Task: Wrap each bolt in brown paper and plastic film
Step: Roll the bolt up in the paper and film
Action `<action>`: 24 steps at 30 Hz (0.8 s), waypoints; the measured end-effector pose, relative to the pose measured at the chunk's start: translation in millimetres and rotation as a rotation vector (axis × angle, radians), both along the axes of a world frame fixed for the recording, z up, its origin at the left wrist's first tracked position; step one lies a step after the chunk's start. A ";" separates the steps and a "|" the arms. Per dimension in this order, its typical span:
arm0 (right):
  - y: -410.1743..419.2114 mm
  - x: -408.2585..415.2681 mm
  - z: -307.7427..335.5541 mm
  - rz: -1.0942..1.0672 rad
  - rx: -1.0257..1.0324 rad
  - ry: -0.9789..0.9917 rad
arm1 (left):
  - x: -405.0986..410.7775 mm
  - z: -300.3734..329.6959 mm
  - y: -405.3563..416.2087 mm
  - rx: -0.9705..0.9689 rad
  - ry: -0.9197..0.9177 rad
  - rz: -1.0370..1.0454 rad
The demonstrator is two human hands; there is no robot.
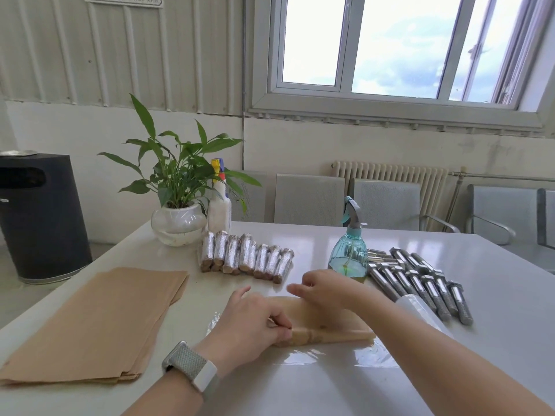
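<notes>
Under both hands: brown paper roll (pixel 324 324); left hand (pixel 255 319) grip pinches near edge.

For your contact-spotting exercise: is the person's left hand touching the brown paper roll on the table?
Touching. The head view shows the left hand resting on the near end of the brown paper roll, its fingertips curled against the paper with no gap.
</notes>
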State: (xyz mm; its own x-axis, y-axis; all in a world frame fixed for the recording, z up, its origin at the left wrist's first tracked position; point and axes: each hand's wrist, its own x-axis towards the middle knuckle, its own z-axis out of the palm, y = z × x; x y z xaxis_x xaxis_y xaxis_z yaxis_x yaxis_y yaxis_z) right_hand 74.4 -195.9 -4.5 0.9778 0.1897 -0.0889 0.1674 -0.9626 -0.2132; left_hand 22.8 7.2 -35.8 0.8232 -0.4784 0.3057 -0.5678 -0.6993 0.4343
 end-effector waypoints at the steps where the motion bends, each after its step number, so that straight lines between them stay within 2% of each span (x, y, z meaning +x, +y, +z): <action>1: -0.7 -0.1 2.0 0.006 0.004 0.007 | -0.6 0.6 0.0 0.003 0.002 -0.005; 3: -2.5 -3.1 8.4 0.041 -0.006 0.042 | -1.9 0.9 0.4 0.017 -0.011 -0.007; 8: -9.9 -20.7 17.7 0.134 -0.120 0.109 | -5.4 0.7 -1.6 0.100 -0.181 0.001; 14: -10.2 -45.0 28.5 0.205 -0.174 0.034 | -5.9 2.1 -5.9 0.229 -0.275 -0.005; 17: -8.4 -55.8 26.5 0.261 -0.249 -0.011 | -5.9 1.0 -6.3 0.196 -0.327 -0.025; 24: -6.3 -75.7 12.8 0.217 -0.210 -0.145 | -4.0 1.9 -5.3 0.232 -0.360 -0.066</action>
